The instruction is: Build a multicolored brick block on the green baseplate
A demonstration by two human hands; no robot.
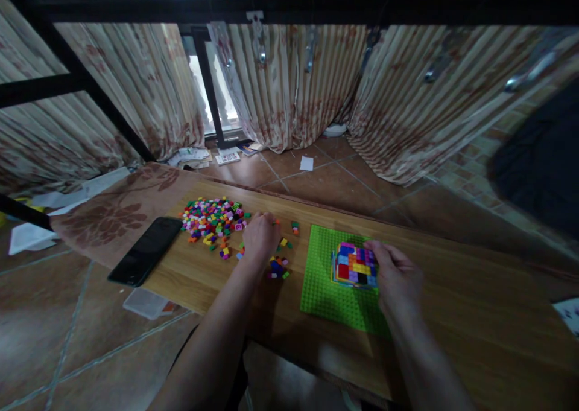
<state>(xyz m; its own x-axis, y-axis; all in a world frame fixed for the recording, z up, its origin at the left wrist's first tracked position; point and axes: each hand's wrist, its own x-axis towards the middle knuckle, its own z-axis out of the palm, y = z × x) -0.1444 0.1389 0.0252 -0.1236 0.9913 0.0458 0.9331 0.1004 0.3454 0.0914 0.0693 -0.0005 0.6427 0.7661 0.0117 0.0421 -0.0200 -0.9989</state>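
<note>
A green baseplate (325, 281) lies on the wooden table (474, 302). On it stands a block of stacked bricks in many colours (355, 265). My right hand (393, 272) rests against the block's right side, fingers curled on its edge. My left hand (260, 237) lies knuckles up among loose small bricks (277, 267), fingers curled down onto them; what they pinch is hidden. A larger heap of loose coloured bricks (212, 216) sits to the left of that hand.
A black phone (145, 250) lies at the table's left end beside the heap. A flowered cloth (117, 212) covers the far left corner. Papers and a clear lid (145, 303) lie on the tiled floor. Curtains hang behind a black metal frame.
</note>
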